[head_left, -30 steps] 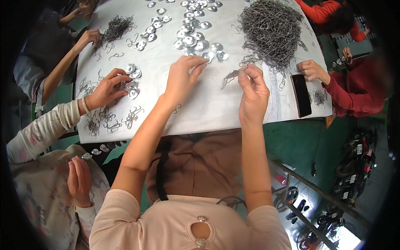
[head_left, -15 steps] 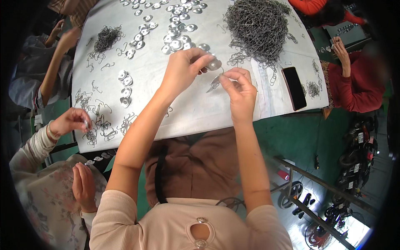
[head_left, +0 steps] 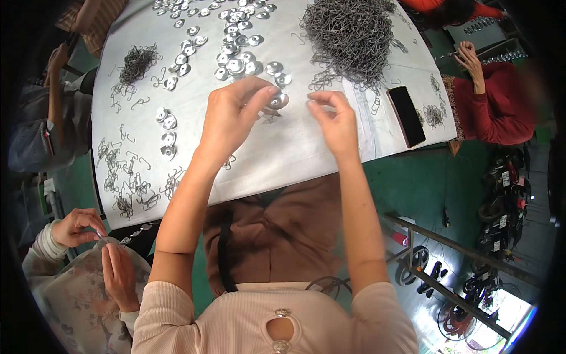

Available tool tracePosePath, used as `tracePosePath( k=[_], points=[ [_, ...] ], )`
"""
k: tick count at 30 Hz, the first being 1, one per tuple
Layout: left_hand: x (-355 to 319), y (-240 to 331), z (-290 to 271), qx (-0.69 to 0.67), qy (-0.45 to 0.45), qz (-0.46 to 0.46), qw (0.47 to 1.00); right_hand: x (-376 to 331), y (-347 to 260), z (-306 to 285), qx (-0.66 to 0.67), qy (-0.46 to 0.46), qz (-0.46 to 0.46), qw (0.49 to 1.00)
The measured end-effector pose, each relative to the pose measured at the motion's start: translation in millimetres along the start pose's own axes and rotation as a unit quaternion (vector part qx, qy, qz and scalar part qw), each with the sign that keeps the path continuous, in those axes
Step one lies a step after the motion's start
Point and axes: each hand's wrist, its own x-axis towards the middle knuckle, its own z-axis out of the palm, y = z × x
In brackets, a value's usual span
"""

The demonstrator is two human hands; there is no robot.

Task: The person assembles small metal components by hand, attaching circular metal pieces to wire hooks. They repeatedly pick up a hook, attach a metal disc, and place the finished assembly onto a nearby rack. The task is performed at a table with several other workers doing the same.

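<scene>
My left hand (head_left: pixel 232 115) is over the near-middle of the white-covered table, thumb and fingers pinched on a shiny metal disc (head_left: pixel 276 102). A second, blurred metal piece hangs just under that disc. To its right, apart from the disc, my right hand (head_left: pixel 337 121) hovers with curled fingers; a small gap shows between thumb and index fingertip, and nothing is visible in it. Beyond my left hand lies a spread of similar metal discs (head_left: pixel 234 64). A large heap of bent wire hooks (head_left: pixel 349 36) is beyond my right hand.
A dark phone (head_left: pixel 405 117) lies by the table's right side. Loose wire hooks (head_left: pixel 132 184) and a smaller hook pile (head_left: pixel 139 64) cover parts of the left side. At lower left, a neighbour's hands (head_left: pixel 115 268) work on metal pieces. Other people sit around the table; a metal rail (head_left: pixel 460 251) stands at lower right.
My right hand has come away from the metal pieces, leaving a gap. The left still holds the disc. The neighbour's hands at left have come together, off the table edge.
</scene>
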Motion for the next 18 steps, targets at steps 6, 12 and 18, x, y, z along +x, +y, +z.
tracePosePath(
  k=[6,12,18],
  points=[
    [4,-8,-8,-0.031,0.009,-0.052,0.998,-6,-20,20,-0.002,-0.018,-0.1,0.995],
    [5,-6,-18,-0.034,-0.02,-0.025,0.999,-15,-30,53,-0.001,0.019,-0.098,0.995],
    [7,-1,-24,0.033,-0.026,0.018,0.999,-13,-34,51,-0.015,0.028,-0.106,0.994]
  ],
)
